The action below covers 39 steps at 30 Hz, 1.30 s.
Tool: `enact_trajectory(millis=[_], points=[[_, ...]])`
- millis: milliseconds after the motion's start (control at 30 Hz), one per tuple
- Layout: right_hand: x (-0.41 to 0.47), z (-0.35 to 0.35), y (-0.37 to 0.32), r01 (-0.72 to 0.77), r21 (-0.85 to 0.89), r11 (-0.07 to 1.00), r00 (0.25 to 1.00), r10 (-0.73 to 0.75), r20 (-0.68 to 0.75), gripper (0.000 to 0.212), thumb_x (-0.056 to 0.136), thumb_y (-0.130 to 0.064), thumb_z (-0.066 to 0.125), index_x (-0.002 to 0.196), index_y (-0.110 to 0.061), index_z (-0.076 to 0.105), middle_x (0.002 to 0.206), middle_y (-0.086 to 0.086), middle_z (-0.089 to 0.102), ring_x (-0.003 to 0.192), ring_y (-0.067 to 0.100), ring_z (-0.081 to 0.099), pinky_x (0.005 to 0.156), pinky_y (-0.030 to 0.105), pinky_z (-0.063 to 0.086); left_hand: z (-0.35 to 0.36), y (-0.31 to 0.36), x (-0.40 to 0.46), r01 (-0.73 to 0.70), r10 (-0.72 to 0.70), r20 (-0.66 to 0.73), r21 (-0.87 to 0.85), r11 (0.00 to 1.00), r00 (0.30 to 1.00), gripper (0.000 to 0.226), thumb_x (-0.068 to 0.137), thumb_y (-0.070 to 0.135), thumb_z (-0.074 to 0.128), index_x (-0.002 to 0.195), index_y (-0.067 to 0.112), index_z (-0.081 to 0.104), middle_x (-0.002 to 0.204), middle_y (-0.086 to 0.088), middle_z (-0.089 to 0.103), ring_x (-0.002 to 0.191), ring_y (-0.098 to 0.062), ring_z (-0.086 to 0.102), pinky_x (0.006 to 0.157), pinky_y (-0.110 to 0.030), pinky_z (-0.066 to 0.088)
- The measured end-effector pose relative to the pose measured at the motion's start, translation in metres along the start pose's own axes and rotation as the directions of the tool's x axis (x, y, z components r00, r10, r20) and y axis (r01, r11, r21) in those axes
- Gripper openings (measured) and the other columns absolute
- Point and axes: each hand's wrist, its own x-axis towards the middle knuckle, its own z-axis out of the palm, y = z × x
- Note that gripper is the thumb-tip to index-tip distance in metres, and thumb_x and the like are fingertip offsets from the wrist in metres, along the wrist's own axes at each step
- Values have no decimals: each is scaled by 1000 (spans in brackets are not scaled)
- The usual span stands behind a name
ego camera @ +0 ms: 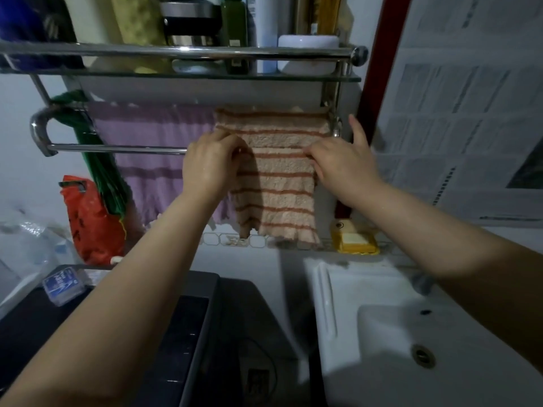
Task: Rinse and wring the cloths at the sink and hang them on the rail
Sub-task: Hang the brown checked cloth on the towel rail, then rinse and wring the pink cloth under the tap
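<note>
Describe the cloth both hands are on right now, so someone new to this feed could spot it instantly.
Find the steel rack on the wall above the white sink; a towel rail runs below its shelf. The striped cloth is draped over the rail's right end, between the left hand and right hand. It is beige with orange-brown stripes; the purple cloth beside it is not.

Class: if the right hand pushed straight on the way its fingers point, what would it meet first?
Probably the striped cloth on the rail: the right hand points left across it and already touches it. Depth is uncertain.
</note>
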Motion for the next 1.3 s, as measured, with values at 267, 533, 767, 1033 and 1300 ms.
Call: enact_trajectory(millis=[267, 533, 767, 1033, 1300], points=[[-37, 14, 18, 87, 155, 984, 991, -70, -114, 29, 86, -12, 57, 114, -7, 63, 121, 14, 60, 121, 32, 52, 109, 48, 31, 22, 77, -18, -78, 39, -168, -236, 969, 985, 16, 87, 22, 60, 95, 10, 68, 95, -8, 65, 87, -26, 59, 68, -37, 47], [-146, 25, 91, -214, 349, 912, 975, 177, 134, 25, 92, -18, 52, 114, -12, 61, 109, 10, 61, 105, 29, 55, 83, 36, 41, 91, 213, -59, -90, 113, 34, -401, 912, 993, 11, 87, 21, 63, 97, 19, 68, 89, 1, 63, 77, -18, 61, 61, -30, 45], [-282, 46, 201, -594, 337, 731, 751, 353, 557, 24, 95, -27, 48, 115, -23, 58, 101, -4, 65, 92, 19, 61, 75, 30, 44, 177, 358, -86, 218, 58, 490, -487, 846, 870, 15, 88, 23, 64, 103, 23, 65, 96, 8, 61, 81, -8, 59, 74, -34, 51], [-436, 94, 311, -885, 257, 388, 464, 688, 559, 17, 91, -18, 54, 104, -17, 65, 98, 9, 69, 89, 30, 62, 75, 36, 49, 242, 483, -124, 373, 63, 705, -446, 813, 707, 11, 92, 27, 60, 102, 25, 65, 88, 16, 61, 78, -8, 60, 70, -28, 49], [-566, 156, 384, -928, -266, 261, 14, 737, 675, 37, 81, -16, 55, 117, -16, 57, 131, 17, 49, 123, 35, 39, 98, 40, 36, 278, 515, -148, 403, 139, 909, -306, 863, 393, 12, 92, 34, 59, 100, 27, 65, 88, 16, 59, 79, -7, 55, 71, -23, 42]])
